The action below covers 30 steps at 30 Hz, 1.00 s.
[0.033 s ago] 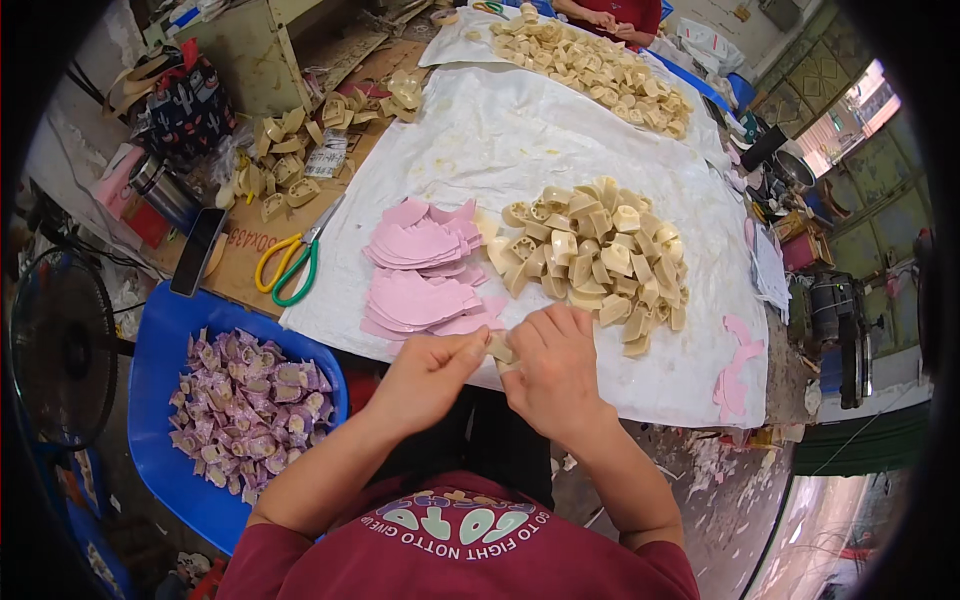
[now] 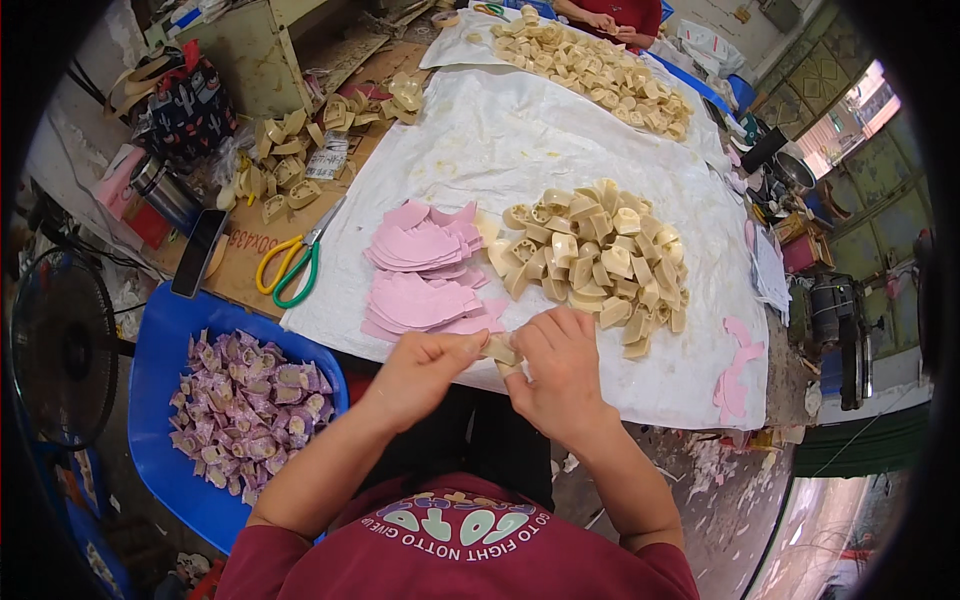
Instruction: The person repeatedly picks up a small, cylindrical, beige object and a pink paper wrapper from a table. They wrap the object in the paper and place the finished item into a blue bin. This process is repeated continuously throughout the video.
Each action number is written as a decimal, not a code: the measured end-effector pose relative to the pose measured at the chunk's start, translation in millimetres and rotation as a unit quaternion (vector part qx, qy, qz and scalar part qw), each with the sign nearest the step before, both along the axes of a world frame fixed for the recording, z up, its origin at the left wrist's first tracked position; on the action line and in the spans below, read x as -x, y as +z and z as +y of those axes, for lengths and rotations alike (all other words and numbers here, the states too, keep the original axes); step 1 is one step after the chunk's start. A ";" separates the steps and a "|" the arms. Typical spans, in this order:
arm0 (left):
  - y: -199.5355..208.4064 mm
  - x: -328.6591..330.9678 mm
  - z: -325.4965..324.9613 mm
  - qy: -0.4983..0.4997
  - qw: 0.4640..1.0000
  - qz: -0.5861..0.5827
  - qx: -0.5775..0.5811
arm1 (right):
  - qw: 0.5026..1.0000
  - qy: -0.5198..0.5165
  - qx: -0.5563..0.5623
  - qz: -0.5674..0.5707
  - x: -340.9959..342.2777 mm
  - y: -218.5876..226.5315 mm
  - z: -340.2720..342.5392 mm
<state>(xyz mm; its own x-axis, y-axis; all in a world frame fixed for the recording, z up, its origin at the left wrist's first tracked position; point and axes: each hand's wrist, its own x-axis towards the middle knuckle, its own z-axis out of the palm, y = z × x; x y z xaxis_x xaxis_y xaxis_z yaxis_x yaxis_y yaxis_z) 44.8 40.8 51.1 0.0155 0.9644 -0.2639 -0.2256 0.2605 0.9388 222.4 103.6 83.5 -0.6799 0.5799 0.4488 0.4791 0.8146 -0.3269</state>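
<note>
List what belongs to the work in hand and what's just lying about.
Likely in the work:
beige piece, between left hand and right hand
beige heap
pink pieces
blue tub of purple-and-beige pieces

Seemingly just lying about:
phone
metal flask
patterned bag

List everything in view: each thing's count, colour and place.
Held piece: one, beige, between both hands
Pink sheets: many, pink, stacked beyond left hand
Near heap: many pieces, beige, right of sheets
Far heap: many pieces, beige, table's far end
White covering: count unclear, white, over table
Pink scraps: few, pink, covering's right edge
Large scissors: one, yellow-green handles, left
Phone: one, black, above tub
Tub: one, blue, lower left
Wrapped pieces: many, purple, inside tub
Fan: one, black, far left
Left hand: one, bare, centre
Right hand: one, bare, centre
</note>
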 end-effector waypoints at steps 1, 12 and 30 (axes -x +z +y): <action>0.8 6.6 5.8 -0.013 0.998 -0.051 0.019 | 1.000 0.012 0.004 0.023 -2.3 0.8 1.4; 16.9 18.0 24.6 -0.139 0.986 0.044 -0.076 | 0.994 0.071 0.016 0.086 -3.8 -0.7 3.3; 1.2 -1.9 21.6 0.051 0.913 0.226 -0.335 | 0.829 -0.080 0.475 0.283 4.7 -28.6 -6.2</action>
<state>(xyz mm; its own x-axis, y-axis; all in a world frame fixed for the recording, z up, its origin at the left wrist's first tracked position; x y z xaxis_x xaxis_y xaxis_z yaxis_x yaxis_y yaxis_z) 46.7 62.4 52.3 -0.0474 0.9023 0.4286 0.2333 -0.4072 0.8830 217.6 97.4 54.9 -0.3954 0.9176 -0.0410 0.1070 0.0017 -0.9943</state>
